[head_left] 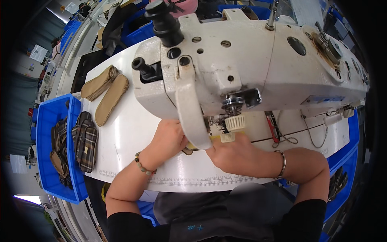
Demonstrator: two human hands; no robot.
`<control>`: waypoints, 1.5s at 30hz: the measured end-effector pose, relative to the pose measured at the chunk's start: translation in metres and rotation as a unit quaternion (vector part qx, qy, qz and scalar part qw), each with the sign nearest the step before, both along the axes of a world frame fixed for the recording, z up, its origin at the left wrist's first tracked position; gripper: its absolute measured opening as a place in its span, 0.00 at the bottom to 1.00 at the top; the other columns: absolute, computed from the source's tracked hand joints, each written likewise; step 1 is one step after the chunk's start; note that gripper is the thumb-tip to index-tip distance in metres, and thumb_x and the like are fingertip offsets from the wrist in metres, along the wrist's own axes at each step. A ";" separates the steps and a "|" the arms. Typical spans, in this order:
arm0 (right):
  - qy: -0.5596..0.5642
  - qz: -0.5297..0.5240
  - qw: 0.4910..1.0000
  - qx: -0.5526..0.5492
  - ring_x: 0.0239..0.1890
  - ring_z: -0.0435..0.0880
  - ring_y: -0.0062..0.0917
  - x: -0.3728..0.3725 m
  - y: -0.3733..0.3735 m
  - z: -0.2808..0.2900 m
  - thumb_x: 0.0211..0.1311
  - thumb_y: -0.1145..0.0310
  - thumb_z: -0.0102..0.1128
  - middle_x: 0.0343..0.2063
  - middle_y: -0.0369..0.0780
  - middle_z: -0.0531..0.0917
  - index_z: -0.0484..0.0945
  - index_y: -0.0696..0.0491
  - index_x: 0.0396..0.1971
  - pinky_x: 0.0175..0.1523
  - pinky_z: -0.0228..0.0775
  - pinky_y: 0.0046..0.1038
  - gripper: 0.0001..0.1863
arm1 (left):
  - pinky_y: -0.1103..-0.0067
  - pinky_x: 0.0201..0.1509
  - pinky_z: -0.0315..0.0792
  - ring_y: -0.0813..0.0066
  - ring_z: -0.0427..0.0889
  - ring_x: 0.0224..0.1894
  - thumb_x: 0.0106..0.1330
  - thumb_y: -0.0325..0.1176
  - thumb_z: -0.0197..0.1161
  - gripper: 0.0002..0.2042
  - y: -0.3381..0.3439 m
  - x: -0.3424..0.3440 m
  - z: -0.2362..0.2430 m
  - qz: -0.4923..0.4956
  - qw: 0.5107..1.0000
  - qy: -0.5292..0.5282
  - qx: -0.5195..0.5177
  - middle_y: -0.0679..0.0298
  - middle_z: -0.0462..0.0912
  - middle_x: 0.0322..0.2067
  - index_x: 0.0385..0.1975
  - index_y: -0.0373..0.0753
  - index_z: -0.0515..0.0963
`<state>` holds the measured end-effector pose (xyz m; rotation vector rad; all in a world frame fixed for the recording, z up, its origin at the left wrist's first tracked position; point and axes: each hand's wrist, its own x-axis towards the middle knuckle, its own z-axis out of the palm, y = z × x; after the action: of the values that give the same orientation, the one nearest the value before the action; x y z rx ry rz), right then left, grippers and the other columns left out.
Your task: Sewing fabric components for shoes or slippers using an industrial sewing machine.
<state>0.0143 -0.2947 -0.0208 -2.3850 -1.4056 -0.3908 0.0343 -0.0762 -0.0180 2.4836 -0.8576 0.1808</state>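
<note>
My left hand (169, 135) is curled behind the white lever of a sewing machine (250, 60), its fingertips hidden. My right hand (231, 151) has its fingers bent just below the cream knobs (234, 123), near the needle area. Between the hands a small piece with yellow and dark edging (190, 151) shows partly at the machine bed; what exactly each hand grips is hidden. To the left lie a stack of tan sole-shaped pieces (98, 82), a single one (111, 99), and plaid pieces (86, 143) by the bin.
A blue bin (74, 193) with plaid pieces is left of the white table (129, 177); more blue bins (342, 201) are at the right. A red-handled tool (272, 127) and cords lie right of the needle. People (56, 48) appear in the far upper left.
</note>
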 end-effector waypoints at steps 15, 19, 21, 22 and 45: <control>0.030 0.018 0.999 0.001 0.12 0.78 0.27 0.003 0.003 0.000 0.45 0.71 0.59 0.09 0.37 0.74 0.77 0.55 0.22 0.17 0.67 0.31 0.03 | 0.68 0.28 0.72 0.60 0.77 0.25 0.51 0.32 0.74 0.12 -0.004 0.006 0.012 -0.029 0.997 -0.072 0.000 0.61 0.75 0.21 0.24 0.38 0.76; -0.024 -0.005 0.999 -0.034 0.14 0.79 0.26 0.009 0.004 -0.010 0.47 0.71 0.60 0.12 0.37 0.77 0.82 0.61 0.39 0.18 0.68 0.31 0.17 | 0.69 0.30 0.74 0.59 0.80 0.27 0.53 0.32 0.74 0.10 -0.002 0.011 0.012 -0.035 0.995 -0.090 -0.013 0.60 0.79 0.25 0.30 0.37 0.79; -0.064 -0.012 0.997 -0.040 0.14 0.80 0.27 0.012 0.006 -0.012 0.47 0.71 0.60 0.13 0.37 0.78 0.82 0.62 0.44 0.18 0.69 0.31 0.21 | 0.64 0.47 0.73 0.54 0.81 0.40 0.48 0.31 0.72 0.11 -0.001 0.013 0.009 0.039 0.999 0.020 -0.033 0.61 0.85 0.34 0.33 0.40 0.86; -0.062 -0.030 0.996 -0.053 0.15 0.80 0.27 0.013 0.006 -0.012 0.47 0.71 0.59 0.14 0.37 0.79 0.81 0.61 0.44 0.19 0.70 0.31 0.21 | 0.66 0.47 0.73 0.55 0.82 0.39 0.49 0.31 0.72 0.11 -0.002 0.015 0.010 0.024 0.999 -0.020 -0.044 0.61 0.85 0.34 0.33 0.41 0.86; 0.003 -0.022 0.999 0.035 0.15 0.78 0.35 0.024 -0.002 -0.056 0.54 0.73 0.58 0.16 0.42 0.78 0.80 0.61 0.41 0.21 0.69 0.36 0.14 | 0.69 0.44 0.76 0.56 0.82 0.39 0.46 0.35 0.78 0.18 -0.003 0.019 0.021 0.045 0.997 0.005 -0.069 0.60 0.85 0.36 0.38 0.42 0.85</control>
<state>0.0379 -0.2967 -0.0763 -2.3629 -1.3165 -0.4377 0.0530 -0.0792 0.0027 2.3921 -0.7042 0.2492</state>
